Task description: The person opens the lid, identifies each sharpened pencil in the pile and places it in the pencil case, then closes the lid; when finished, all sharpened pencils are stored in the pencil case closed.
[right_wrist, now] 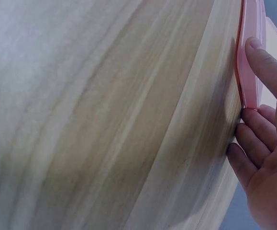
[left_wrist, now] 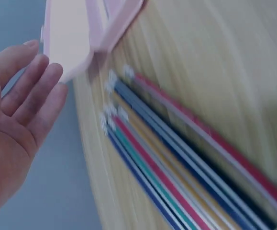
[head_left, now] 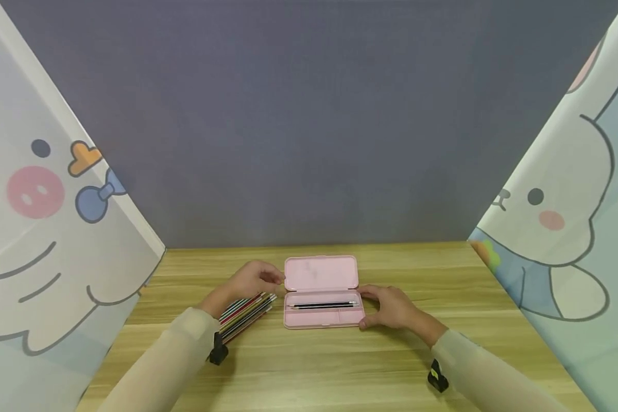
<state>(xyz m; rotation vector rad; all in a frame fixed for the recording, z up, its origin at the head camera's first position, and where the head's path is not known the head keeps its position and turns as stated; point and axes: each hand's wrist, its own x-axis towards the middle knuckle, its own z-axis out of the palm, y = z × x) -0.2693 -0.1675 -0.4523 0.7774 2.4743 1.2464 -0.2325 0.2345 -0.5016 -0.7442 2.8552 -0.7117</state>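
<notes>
A pink pencil case (head_left: 309, 319) lies on the table with its lid (head_left: 321, 273) folded back. At least one dark pencil (head_left: 321, 305) rests lengthwise in its rear compartment. My right hand (head_left: 393, 309) holds the case's right end, thumb at the front corner and fingers along the side. Beside the lid's left edge is my left hand (head_left: 254, 280), its fingers loosely bent and nothing held; in the left wrist view it hovers near the lid's corner. Below that hand lies a bunch of coloured pencils (left_wrist: 162, 158), white-tipped ends toward the case, partly hidden by the wrist in the head view.
The wooden table (head_left: 309, 372) ends at a dark grey panel (head_left: 309, 126) behind the case. Side panels with cartoon animals stand at left (head_left: 36, 240) and right (head_left: 561, 229). Each wrist wears a black device (head_left: 218, 349).
</notes>
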